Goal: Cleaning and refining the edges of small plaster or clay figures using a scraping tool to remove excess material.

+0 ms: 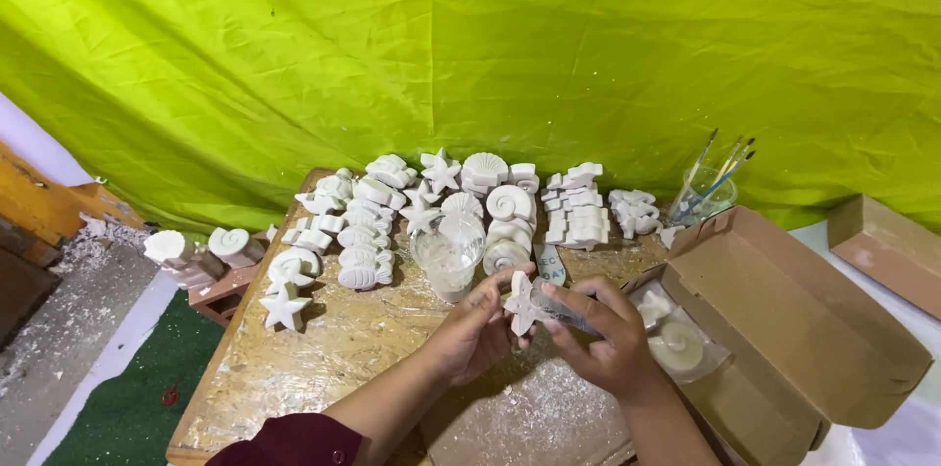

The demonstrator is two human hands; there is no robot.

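Over the plastic-covered wooden table [323, 348], the left hand [475, 329] pinches a white plaster starfish [520, 304] between thumb and fingertips. The right hand [608, 339], fingers curled, grips a thin brush [564, 311] against the starfish, near the clear plastic cup [449, 255].

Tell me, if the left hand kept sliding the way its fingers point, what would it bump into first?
The left hand points up and right, already touching the white plaster star. Past it the right hand's fingers come next, probably; depth is unclear.
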